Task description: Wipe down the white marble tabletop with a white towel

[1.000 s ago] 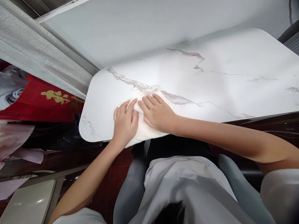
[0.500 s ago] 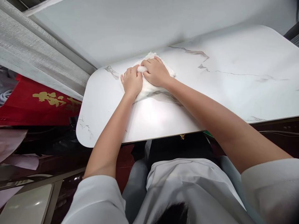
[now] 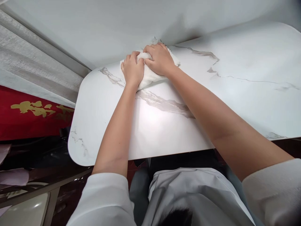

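Both arms reach far out in front. The left arm (image 3: 115, 135) goes up and leans a little to the right. The right arm (image 3: 211, 117) comes in on a long slant from the right. The left hand (image 3: 133, 69) and the right hand (image 3: 160, 59) are side by side, backs up, fingers (image 3: 155, 47) bent. The thumbs (image 3: 149, 63) are close together. The palms are hidden.

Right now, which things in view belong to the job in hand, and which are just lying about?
In use:
- white cloth, under left hand and right hand
- marble-patterned tabletop beneath

Uninvolved:
- red fabric with gold characters
- pale pink material
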Available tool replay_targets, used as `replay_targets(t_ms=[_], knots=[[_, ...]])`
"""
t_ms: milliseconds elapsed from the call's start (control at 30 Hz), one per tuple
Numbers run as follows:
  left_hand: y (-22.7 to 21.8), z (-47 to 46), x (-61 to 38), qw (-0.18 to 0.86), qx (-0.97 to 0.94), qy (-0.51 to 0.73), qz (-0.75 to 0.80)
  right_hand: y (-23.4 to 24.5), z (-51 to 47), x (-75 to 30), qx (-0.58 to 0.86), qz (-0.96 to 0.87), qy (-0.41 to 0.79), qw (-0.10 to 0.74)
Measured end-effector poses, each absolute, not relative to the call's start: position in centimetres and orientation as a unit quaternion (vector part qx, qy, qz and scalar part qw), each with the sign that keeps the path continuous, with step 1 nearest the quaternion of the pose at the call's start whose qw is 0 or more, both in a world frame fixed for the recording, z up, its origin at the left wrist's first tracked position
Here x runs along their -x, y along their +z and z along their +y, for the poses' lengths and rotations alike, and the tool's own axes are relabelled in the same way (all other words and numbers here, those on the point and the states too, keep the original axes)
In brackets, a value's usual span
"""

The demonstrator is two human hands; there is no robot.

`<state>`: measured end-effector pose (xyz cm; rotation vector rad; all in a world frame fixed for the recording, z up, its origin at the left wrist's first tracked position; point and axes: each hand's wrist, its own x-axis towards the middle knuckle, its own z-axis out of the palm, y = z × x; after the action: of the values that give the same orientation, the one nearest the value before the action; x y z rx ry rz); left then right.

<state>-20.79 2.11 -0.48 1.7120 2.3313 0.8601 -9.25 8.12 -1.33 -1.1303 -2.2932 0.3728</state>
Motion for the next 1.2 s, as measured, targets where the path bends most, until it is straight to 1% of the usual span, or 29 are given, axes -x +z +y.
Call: replay_targets(t_ms=[200, 433, 600, 700, 867, 1200], knots=[[0.1, 3.5, 20.7, 0.067, -0.565, 0.275, 0.775, -1.2, 9.5, 9.5, 0.432, -0.846, 0.142, 0.279], [0.8, 3.6, 20.2, 0.046, -0.554, 0.297, 0.777, -0.4, 9.3, 9.4, 0.429, -0.846, 0.124, 0.292], [0.4, 3.7, 20.4, 0.055, -0.558, 0.287, 0.777, -0.3, 9.0, 9.1, 0.426, -0.855, 0.093, 0.281], [0.2, 3.3, 20.2, 0.051, -0.561, 0.280, 0.778, -0.7, 9.0, 9.2, 0.435, -0.857, 0.095, 0.259], [0.2, 0.8, 18.8, 0.064, -0.566, 0.271, 0.776, -1.2, 7.2, 8.1, 0.426, -0.865, 0.088, 0.251], [-0.2, -7.5, 14.2, 0.043, -0.595, 0.273, 0.755, -1.0, -2.2, 2.0, 0.393, -0.895, 0.032, 0.209]])
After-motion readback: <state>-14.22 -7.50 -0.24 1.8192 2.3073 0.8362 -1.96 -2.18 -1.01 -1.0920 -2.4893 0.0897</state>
